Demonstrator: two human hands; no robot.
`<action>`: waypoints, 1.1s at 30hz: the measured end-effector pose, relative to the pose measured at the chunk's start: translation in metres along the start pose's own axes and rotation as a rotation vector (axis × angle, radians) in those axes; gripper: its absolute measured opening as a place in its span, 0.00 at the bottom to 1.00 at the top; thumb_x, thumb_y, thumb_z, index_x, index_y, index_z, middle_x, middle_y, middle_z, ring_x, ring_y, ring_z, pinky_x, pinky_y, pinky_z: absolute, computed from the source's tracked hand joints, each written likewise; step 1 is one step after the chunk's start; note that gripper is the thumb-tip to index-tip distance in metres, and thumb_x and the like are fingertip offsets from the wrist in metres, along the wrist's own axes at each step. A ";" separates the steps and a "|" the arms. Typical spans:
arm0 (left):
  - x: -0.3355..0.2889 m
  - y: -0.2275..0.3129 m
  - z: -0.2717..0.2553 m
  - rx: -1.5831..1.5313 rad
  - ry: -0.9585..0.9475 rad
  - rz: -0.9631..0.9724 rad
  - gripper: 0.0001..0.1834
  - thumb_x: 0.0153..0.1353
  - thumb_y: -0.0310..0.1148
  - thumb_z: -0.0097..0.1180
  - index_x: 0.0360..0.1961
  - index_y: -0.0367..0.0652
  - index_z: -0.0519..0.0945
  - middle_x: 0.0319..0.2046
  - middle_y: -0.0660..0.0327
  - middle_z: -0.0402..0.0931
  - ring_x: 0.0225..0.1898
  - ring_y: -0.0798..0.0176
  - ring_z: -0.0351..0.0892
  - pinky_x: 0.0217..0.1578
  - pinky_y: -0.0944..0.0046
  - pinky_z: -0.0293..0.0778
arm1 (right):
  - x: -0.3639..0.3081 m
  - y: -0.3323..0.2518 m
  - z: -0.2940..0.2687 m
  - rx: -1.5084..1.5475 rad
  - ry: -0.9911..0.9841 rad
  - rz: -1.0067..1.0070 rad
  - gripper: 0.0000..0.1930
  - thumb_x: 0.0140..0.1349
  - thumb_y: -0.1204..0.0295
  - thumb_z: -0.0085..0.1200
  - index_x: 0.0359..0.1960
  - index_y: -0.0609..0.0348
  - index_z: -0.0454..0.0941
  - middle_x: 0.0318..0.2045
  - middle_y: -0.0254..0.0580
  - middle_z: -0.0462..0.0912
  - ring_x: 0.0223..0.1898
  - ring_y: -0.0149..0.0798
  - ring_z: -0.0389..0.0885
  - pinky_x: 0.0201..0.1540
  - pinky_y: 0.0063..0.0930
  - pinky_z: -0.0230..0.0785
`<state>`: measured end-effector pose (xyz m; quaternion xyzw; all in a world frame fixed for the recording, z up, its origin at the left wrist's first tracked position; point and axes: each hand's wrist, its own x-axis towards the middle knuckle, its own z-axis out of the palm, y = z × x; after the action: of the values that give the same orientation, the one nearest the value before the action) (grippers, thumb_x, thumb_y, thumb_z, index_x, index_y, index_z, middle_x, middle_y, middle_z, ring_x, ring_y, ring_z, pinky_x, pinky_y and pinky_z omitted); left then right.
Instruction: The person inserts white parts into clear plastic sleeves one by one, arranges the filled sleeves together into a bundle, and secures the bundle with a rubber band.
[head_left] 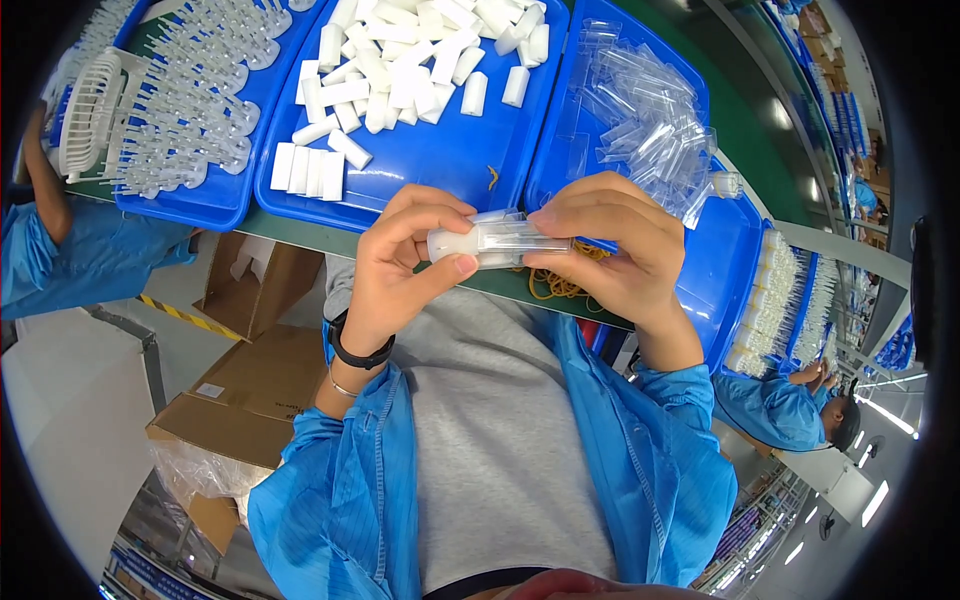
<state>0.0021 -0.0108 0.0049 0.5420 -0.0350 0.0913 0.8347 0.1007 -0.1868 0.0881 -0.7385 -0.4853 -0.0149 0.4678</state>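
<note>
In front of my chest, a white plastic part (455, 246) with a rounded end is pinched between the thumb and fingers of my left hand (405, 250). A clear plastic sleeve (515, 238) lies along the same part, and my right hand (620, 230) closes its thumb and fingers on the sleeve's right end. White foam-like pieces seem to show along the sleeve's sides; how they sit is partly hidden. Yellow-brown rubber bands (560, 284) lie under my right hand.
A blue tray (400, 180) beyond my hands holds white blocks (400, 70). Left of it, another carries spiky white parts (195, 110). On the right, clear sleeves (650, 115) fill a third tray. Cardboard boxes (250, 385) stand at lower left. Co-workers (780, 408) sit on both sides.
</note>
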 end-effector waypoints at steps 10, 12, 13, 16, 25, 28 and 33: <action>-0.001 0.003 0.000 0.013 -0.007 0.042 0.12 0.50 0.18 0.58 0.38 0.36 0.76 0.43 0.55 0.68 0.43 0.65 0.73 0.40 0.69 0.76 | -0.007 0.001 0.007 -0.017 0.063 -0.109 0.15 0.37 0.74 0.70 0.28 0.62 0.78 0.26 0.44 0.82 0.32 0.40 0.81 0.32 0.26 0.74; 0.000 0.006 -0.001 0.050 -0.033 0.027 0.12 0.50 0.19 0.58 0.37 0.37 0.76 0.42 0.55 0.68 0.43 0.65 0.73 0.39 0.69 0.76 | -0.008 0.001 0.006 -0.004 0.056 -0.119 0.15 0.38 0.74 0.70 0.28 0.62 0.78 0.27 0.45 0.81 0.32 0.41 0.81 0.32 0.27 0.75; 0.000 0.007 -0.001 0.050 -0.032 0.027 0.12 0.50 0.19 0.58 0.37 0.37 0.76 0.42 0.55 0.68 0.43 0.65 0.73 0.39 0.69 0.76 | -0.008 0.001 0.006 -0.004 0.055 -0.120 0.15 0.38 0.74 0.70 0.28 0.62 0.78 0.27 0.45 0.81 0.32 0.41 0.81 0.32 0.27 0.75; 0.001 0.009 -0.003 0.082 -0.057 0.018 0.12 0.50 0.20 0.58 0.37 0.37 0.77 0.41 0.55 0.69 0.42 0.64 0.74 0.39 0.70 0.75 | -0.009 0.001 0.007 0.010 0.050 -0.132 0.15 0.38 0.74 0.70 0.29 0.62 0.78 0.27 0.45 0.82 0.33 0.41 0.81 0.32 0.27 0.75; 0.002 0.013 -0.008 0.154 -0.127 0.023 0.13 0.48 0.20 0.59 0.38 0.38 0.77 0.40 0.57 0.69 0.42 0.65 0.74 0.38 0.69 0.76 | -0.007 0.002 0.005 0.054 0.053 -0.095 0.14 0.38 0.74 0.68 0.28 0.63 0.80 0.27 0.40 0.82 0.32 0.38 0.81 0.31 0.25 0.75; 0.003 0.016 -0.007 0.181 -0.088 0.020 0.14 0.46 0.19 0.61 0.36 0.36 0.77 0.40 0.56 0.69 0.42 0.64 0.75 0.40 0.68 0.76 | -0.001 0.005 -0.004 0.133 -0.072 -0.020 0.13 0.40 0.74 0.68 0.29 0.62 0.81 0.27 0.39 0.82 0.32 0.38 0.81 0.31 0.26 0.74; 0.002 0.009 -0.004 0.115 0.010 0.035 0.15 0.42 0.16 0.65 0.34 0.34 0.77 0.40 0.54 0.72 0.41 0.63 0.77 0.43 0.67 0.77 | 0.001 0.003 -0.004 0.107 -0.149 0.129 0.12 0.39 0.74 0.67 0.29 0.59 0.81 0.27 0.39 0.82 0.33 0.39 0.80 0.32 0.27 0.73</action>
<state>0.0025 -0.0030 0.0121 0.5878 -0.0349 0.1107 0.8007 0.1056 -0.1892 0.0889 -0.7412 -0.4706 0.0961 0.4690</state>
